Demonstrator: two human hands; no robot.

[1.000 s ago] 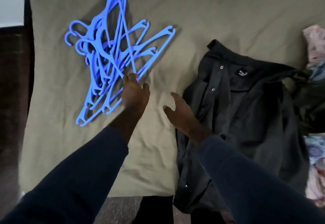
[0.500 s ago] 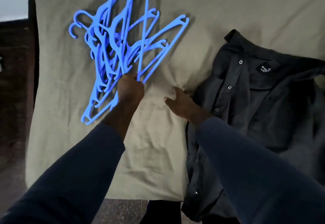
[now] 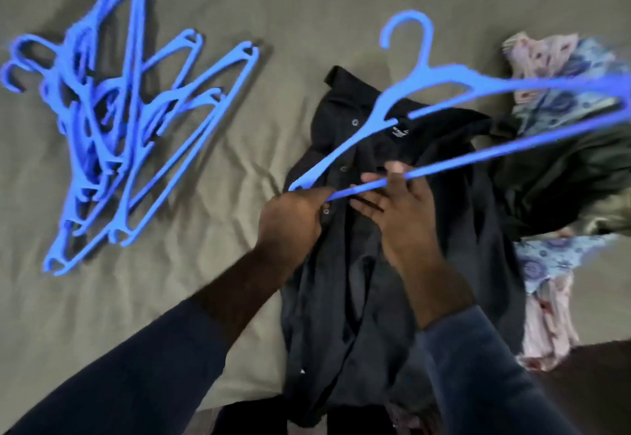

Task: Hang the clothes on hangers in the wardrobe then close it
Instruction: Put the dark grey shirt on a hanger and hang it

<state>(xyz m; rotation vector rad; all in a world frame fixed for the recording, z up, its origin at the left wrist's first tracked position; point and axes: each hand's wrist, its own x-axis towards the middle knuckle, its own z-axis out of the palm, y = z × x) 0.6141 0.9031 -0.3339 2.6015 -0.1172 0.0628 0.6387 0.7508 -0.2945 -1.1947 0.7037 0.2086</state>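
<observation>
Holding blue hanger (image 3: 378, 108) over black shirt (image 3: 341, 298), L hand (image 3: 290, 219) gripping corner, R hand (image 3: 403, 216) pinching bar.

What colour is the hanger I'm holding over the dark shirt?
The hanger is bright blue, seen clearly in the head view.

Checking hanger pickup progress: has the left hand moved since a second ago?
Yes. The left hand left the pile of blue plastic hangers and moved right; it's now over the black button-up shirt, gripping a single blue plastic hanger.
</observation>
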